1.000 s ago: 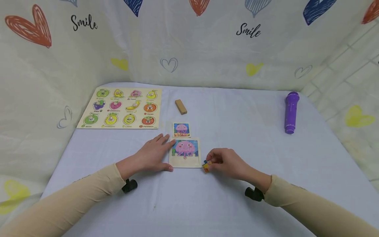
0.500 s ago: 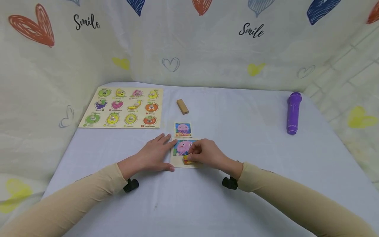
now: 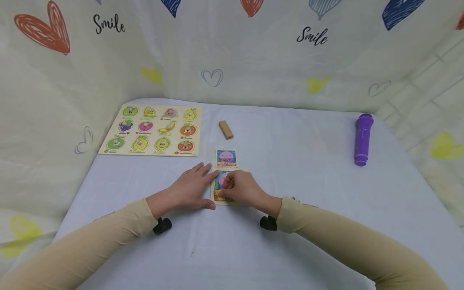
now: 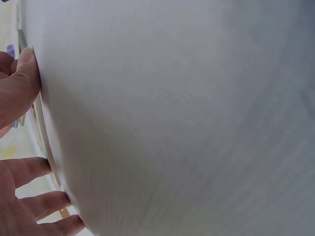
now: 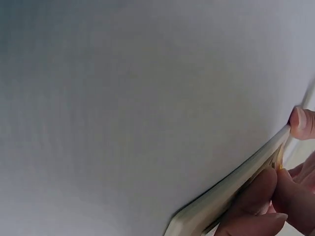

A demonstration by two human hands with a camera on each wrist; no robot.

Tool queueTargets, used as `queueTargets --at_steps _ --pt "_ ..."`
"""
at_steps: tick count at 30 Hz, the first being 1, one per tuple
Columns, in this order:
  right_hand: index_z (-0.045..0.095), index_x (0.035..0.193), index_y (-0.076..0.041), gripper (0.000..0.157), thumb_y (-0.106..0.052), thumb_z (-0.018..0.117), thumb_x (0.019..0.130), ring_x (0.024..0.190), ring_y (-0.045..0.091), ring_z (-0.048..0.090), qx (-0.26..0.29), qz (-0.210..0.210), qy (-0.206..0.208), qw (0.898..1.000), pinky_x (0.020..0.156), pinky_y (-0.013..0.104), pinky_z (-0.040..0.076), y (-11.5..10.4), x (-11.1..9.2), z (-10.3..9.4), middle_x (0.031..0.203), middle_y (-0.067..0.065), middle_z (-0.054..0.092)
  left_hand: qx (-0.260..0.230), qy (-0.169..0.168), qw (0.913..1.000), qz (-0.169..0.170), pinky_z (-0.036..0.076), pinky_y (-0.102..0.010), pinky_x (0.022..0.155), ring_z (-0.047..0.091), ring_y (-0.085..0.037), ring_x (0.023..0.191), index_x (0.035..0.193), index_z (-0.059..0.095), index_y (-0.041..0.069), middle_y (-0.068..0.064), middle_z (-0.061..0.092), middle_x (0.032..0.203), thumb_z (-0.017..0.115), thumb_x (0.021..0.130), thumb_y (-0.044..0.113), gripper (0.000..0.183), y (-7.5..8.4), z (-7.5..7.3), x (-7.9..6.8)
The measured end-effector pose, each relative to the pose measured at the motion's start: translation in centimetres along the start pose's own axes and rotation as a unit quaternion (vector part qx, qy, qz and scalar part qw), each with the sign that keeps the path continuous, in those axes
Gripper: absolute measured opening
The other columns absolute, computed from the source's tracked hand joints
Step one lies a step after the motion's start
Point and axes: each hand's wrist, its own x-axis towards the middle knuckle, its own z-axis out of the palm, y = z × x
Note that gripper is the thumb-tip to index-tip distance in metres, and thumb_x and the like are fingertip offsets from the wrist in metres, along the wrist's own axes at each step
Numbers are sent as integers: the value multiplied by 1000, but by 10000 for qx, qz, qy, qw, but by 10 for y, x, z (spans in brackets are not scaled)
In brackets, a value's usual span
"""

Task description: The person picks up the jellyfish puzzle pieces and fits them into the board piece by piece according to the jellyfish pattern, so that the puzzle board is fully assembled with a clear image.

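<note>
In the head view a small wooden puzzle tray [image 3: 227,203] with a pink jellyfish picture lies on the white tabletop. My left hand [image 3: 186,188] is spread along the tray's left side, with index finger and thumb touching its edge. At the tray's lower left, my right hand [image 3: 243,188] pinches a yellow-orange puzzle piece [image 3: 217,195] and covers the right part of the picture. A small jellyfish picture card [image 3: 226,158] sits just above the tray. In the right wrist view, thumb and finger hold the piece at the tray edge [image 5: 229,182]; whether it lies flat is hidden.
A fruit puzzle board [image 3: 152,131] lies at the back left. Beyond the card is a small wooden block [image 3: 226,129]. A purple toy microphone [image 3: 363,139] lies at the far right. A printed curtain [image 3: 253,52] hangs behind the table.
My right hand has carried the puzzle piece leftward from beside the tray, over its lower right, to its lower left. The left hand stays at the tray's left edge.
</note>
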Motion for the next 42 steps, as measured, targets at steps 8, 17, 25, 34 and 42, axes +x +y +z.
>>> queueTargets --at_steps 8,17,25,34,42 --pt "70 76 -11 20 -22 84 86 71 11 58 -337 -152 -92 9993 62 21 44 -2 3 -2 70 -3 67 -2 12 10000 -6 34 -62 119 25 -46 154 159 38 11 -21 31 166 80 82 55 98 1 -1 0" --pt "68 77 -11 22 -21 85 86 69 12 57 -547 -208 -106 9982 58 21 43 -3 6 1 65 -2 65 -26 13 10000 -36 33 -62 120 24 -46 155 159 38 12 -21 30 166 81 82 55 98 1 1 1" --pt "65 79 -9 22 -23 78 92 62 12 55 -548 99 -329 9979 52 19 38 -5 13 -3 66 1 64 -13 -20 10000 -76 32 -62 121 24 -45 155 159 38 12 -21 30 166 81 82 55 98 1 2 2" --pt "65 80 -9 24 -25 77 93 58 11 55 -711 339 -487 9957 50 18 40 -9 20 -4 66 2 63 -1 -9 10000 -89 32 -62 121 24 -45 155 159 38 12 -20 30 166 81 81 55 98 2 2 2" --pt "64 81 -10 24 -25 80 91 66 13 57 -927 182 -483 9944 55 21 42 -10 19 -3 69 2 62 -37 -44 9999 -112 31 -62 121 23 -45 155 159 38 12 -20 30 167 81 82 54 98 1 1 1"
